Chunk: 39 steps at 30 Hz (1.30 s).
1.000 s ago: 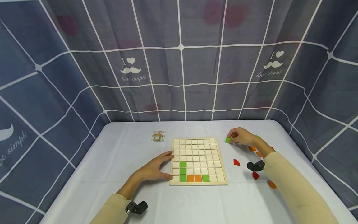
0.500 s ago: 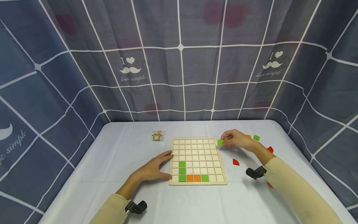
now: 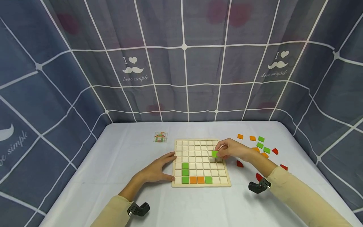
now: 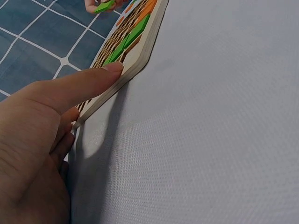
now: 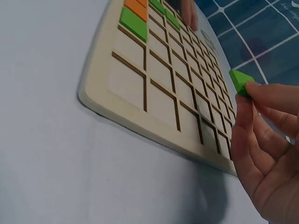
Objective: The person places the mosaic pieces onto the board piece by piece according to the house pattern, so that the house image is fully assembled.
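My right hand point(image 3: 231, 148) pinches a green square tile point(image 3: 214, 154) between thumb and fingertips, held above the right part of the wooden grid board point(image 3: 181, 186). In the right wrist view the green tile point(image 5: 240, 81) is tilted and apart from the board. My left hand point(image 3: 155, 170) rests against the board's left edge, thumb and fingers spread along it; the left wrist view shows the thumb point(image 4: 100, 81) on the rim. Set in the board are a column of green tiles point(image 3: 185, 172) and, along its near row, orange tiles point(image 3: 197, 180) beside another green tile point(image 3: 208, 179).
Loose green point(image 3: 266, 150), orange point(image 3: 240, 136) and red quarter-round pieces point(image 3: 239, 164) lie scattered on the white cloth to the right, some near or under the right forearm. A small patterned card point(image 3: 160, 136) lies behind the board at left. A grid-patterned curtain point(image 3: 201, 101) surrounds the table.
My right hand has carried the green tile left and nearer, from the loose pieces to above the board. The left hand has stayed at the board's edge.
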Each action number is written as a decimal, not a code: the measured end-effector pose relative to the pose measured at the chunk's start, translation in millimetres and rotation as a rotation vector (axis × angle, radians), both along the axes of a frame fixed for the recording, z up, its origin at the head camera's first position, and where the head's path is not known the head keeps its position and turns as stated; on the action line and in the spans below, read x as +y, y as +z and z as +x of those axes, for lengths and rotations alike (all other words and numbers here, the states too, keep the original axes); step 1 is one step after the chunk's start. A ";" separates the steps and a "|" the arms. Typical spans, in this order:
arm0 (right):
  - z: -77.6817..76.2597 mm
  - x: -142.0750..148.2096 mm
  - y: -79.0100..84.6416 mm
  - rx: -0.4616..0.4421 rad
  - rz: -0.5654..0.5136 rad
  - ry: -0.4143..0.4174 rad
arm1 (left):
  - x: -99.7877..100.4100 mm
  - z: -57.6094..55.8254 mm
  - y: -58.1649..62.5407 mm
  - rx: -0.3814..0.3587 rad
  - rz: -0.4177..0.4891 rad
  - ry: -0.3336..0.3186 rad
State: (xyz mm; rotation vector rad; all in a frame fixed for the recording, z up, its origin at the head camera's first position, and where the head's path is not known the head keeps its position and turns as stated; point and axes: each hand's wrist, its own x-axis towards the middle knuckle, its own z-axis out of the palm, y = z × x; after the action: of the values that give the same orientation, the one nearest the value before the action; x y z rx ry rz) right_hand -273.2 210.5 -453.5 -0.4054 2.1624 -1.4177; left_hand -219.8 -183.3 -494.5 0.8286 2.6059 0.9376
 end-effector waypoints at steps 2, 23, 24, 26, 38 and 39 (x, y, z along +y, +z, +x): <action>3.5 -4.1 0.5 -0.003 0.016 -0.008 | -0.2 -0.2 0.2 0.004 -0.001 0.001; 44.1 -37.4 -8.1 -0.030 0.086 0.075 | 1.2 0.2 0.5 -0.001 0.005 0.004; 45.1 -38.0 -9.0 -0.027 0.091 0.077 | 1.1 0.4 0.7 -0.002 0.005 0.004; 46.8 -39.6 -10.1 -0.013 0.101 0.077 | 0.6 0.7 1.0 -0.001 0.010 0.001; 48.8 -47.0 -12.6 0.013 0.132 0.029 | 0.1 1.8 0.2 -0.011 0.001 0.010; 49.1 -47.4 -11.7 0.007 0.135 0.021 | 0.1 1.5 0.2 -0.009 0.003 0.008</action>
State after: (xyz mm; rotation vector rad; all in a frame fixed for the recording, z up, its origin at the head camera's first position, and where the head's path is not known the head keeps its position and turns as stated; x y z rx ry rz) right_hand -224.1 163.1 -465.2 -0.3832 2.2369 -1.2520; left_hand -218.3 -183.2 -494.2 0.8132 2.6031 0.9453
